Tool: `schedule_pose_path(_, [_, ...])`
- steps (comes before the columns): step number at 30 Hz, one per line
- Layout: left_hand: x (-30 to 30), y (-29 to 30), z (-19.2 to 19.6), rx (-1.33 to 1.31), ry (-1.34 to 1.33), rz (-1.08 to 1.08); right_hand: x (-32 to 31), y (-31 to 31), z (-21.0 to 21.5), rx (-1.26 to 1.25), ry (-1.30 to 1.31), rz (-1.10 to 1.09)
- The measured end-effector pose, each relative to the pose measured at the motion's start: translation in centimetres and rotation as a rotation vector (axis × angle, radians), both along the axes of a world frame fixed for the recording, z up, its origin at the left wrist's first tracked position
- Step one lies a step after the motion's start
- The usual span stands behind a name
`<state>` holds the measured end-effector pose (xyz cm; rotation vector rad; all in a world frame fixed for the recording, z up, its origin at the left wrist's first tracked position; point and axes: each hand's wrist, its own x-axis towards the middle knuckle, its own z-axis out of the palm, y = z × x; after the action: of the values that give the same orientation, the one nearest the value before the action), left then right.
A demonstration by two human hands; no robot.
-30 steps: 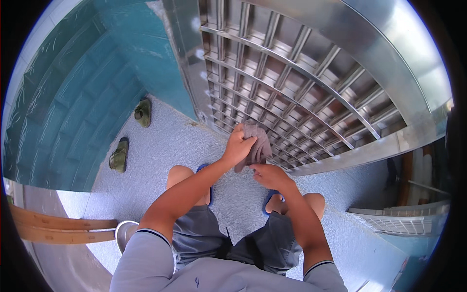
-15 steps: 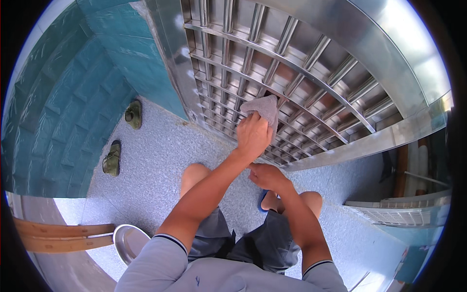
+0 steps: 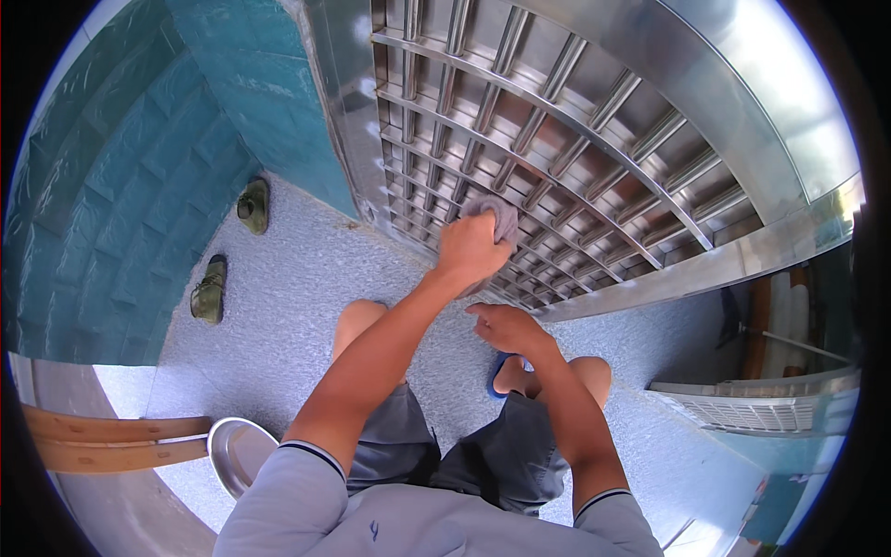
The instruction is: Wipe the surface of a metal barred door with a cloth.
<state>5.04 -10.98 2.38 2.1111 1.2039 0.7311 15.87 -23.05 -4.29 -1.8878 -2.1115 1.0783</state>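
Note:
A stainless steel grille door (image 3: 594,249) of crossed tube bars fills the upper right. My left hand (image 3: 469,249) is closed around a greyish-mauve cloth (image 3: 504,215) and presses it on the lower bars; part of the cloth hangs below the fingers. Closer to me, my right hand (image 3: 510,330) hovers above the floor near my knees, apart from the door. Its index finger points left, away from its loosely bent other fingers, and nothing shows in it.
Green lace-up shoes (image 3: 212,290) stand by the teal tiled wall (image 3: 102,223). At lower left, a metal basin (image 3: 246,455) sits beside a wooden-slatted seat (image 3: 121,441). A slotted white panel (image 3: 752,411) lies at right on the speckled grey floor (image 3: 297,251).
My left hand has shifted slightly left, and the cloth is more bunched in it, lower on the bars. The right hand's index finger has straightened, and the hands are farther apart.

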Motion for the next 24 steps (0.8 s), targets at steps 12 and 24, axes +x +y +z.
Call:
schedule_pose_path(12, [-7.0,3.6,-6.3,-1.147,-1.126,0.219,-0.9,1.4,1.6,-0.019,0.003,0.021])
schedule_pose_path(24, [-6.0,9.5,-10.8,-0.704,-1.037,0.529,-1.1,1.4,0.9,-0.085,0.020,0.015])
